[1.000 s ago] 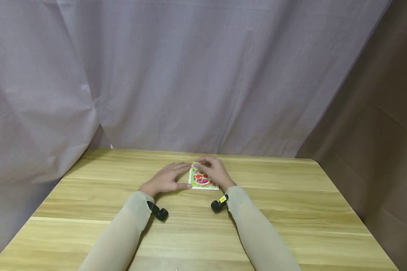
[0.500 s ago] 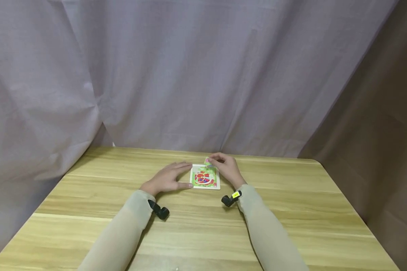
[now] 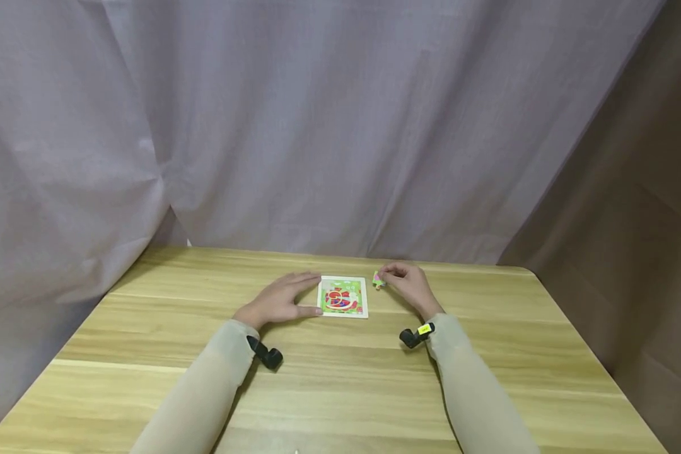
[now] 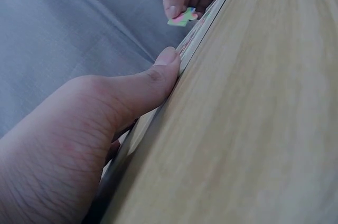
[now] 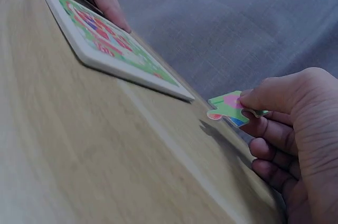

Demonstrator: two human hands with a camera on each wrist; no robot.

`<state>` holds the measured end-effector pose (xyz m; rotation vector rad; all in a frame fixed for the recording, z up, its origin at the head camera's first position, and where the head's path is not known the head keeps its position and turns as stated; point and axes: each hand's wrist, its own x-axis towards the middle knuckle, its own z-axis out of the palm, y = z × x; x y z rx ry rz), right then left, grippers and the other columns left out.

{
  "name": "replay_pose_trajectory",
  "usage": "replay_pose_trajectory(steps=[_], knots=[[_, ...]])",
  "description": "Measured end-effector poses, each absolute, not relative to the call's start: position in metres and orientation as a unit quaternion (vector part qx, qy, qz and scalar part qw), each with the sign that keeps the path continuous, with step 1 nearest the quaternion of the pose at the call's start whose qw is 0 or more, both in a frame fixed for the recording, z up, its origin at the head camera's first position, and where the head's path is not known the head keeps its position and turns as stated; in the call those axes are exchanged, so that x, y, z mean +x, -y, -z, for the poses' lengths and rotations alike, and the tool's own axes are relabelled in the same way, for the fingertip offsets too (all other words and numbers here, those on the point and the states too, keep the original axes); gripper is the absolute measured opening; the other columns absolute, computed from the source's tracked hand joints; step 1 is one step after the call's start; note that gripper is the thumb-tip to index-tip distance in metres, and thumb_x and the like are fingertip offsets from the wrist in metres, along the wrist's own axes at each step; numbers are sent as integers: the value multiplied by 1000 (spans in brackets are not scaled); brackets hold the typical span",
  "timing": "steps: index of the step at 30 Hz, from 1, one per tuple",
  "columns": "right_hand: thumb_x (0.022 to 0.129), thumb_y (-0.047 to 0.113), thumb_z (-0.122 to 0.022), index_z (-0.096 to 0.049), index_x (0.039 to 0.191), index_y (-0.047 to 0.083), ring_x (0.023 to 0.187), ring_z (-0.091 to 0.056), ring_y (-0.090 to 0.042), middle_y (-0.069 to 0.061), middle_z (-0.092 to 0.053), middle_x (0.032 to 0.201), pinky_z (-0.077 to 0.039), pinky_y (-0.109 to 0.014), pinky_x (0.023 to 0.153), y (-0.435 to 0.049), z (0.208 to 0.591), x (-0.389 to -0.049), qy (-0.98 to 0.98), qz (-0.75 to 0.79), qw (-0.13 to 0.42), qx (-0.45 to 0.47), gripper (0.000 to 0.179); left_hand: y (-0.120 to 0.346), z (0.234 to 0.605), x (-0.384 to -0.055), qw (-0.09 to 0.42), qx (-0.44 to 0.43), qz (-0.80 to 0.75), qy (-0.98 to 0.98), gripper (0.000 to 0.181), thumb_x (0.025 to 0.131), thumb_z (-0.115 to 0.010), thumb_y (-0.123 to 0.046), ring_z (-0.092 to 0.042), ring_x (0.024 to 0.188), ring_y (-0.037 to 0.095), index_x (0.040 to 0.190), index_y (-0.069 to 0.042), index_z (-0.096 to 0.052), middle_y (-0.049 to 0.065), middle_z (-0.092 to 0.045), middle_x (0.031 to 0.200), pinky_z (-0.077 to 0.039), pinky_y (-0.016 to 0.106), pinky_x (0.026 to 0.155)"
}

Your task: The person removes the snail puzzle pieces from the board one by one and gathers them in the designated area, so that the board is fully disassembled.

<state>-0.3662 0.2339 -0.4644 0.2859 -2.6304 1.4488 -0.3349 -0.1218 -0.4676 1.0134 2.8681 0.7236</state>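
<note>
A square jigsaw puzzle in a white frame lies on the table, its picture red, blue and green. Grey shows at the picture's upper left corner. My left hand rests at the frame's left side, fingers extended to the far corner and thumb on the near one. To the right of the frame, my right hand pinches a puzzle piece between thumb and fingers. This piece is green and pink with a bit of blue, and hangs above the table, casting a shadow.
The light wooden table ends at the back against a grey curtain. A darker brown curtain hangs at the right. Black wrist cameras sit on both sleeves.
My right hand has lifted the puzzle piece off the puzzle and carried it to the right, past the frame. The left hand has stayed at the frame's left side.
</note>
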Motion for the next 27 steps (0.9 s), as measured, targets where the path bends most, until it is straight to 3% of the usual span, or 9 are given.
replay_pose_trajectory(steps=[6, 10, 19, 27], knots=[[109, 22, -76, -83, 118, 3, 104, -71, -12, -16, -84, 122, -52, -33, 101, -237, 466, -364, 869, -477, 34, 130, 23, 122, 468, -335, 10, 325, -227, -918, 91, 102, -72, -61, -34, 171, 41, 173, -11, -44, 15, -40, 182, -19, 63, 143], [108, 20, -76, -84, 116, 5, 98, -69, -14, -14, -84, 116, -53, -33, 96, -236, 467, -364, 872, -464, 22, 156, 19, 121, 469, -335, 8, 325, -230, -917, 91, 103, -72, -61, -34, 171, 41, 173, -11, -44, 14, -39, 182, -19, 64, 143], [109, 16, -74, -82, 112, 5, 88, -64, -17, -12, -80, 101, -51, -32, 83, -234, 467, -366, 906, -383, 83, 161, 13, 120, 468, -336, 5, 327, -229, -917, 91, 103, -72, -61, -34, 171, 40, 173, -10, -43, 14, -39, 182, -18, 63, 143], [109, 16, -74, -82, 113, 5, 94, -65, -24, -12, -79, 101, -51, -38, 88, -234, 470, -367, 917, -349, 100, 164, 14, 121, 471, -335, 6, 323, -231, -918, 91, 103, -72, -62, -35, 170, 40, 173, -11, -44, 14, -40, 182, -18, 63, 143]])
